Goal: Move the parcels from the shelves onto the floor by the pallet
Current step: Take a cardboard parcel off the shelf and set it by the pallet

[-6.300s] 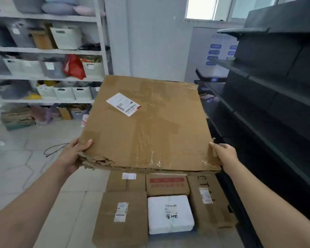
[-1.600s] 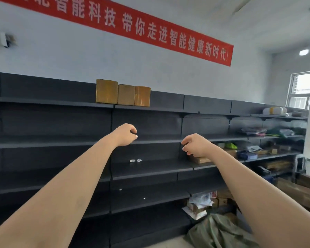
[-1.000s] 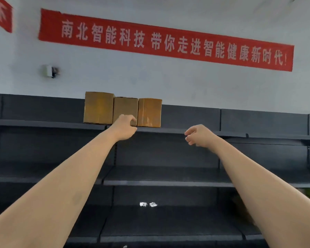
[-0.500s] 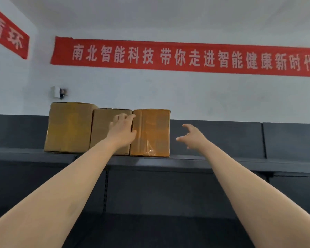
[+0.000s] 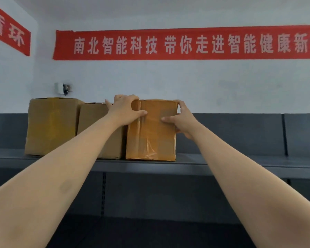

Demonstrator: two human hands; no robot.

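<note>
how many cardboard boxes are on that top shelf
3, side by side on the dark metal shelf: the large brown cardboard box at left, a smaller one in the middle, and the tape-wrapped box at right between both hands. Any behind would be hidden.

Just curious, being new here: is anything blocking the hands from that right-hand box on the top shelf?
Nothing visible. The left hand and right hand already touch the right-hand box; the middle box sits alongside.

A pale white wall (image 5: 186,83) fills the upper part. On it hangs a long red banner (image 5: 186,44) with white characters, and a second red banner (image 5: 9,35) on the left wall. Below stands dark grey shelving (image 5: 240,133). A small white device (image 5: 61,88) is fixed to the wall.
</note>
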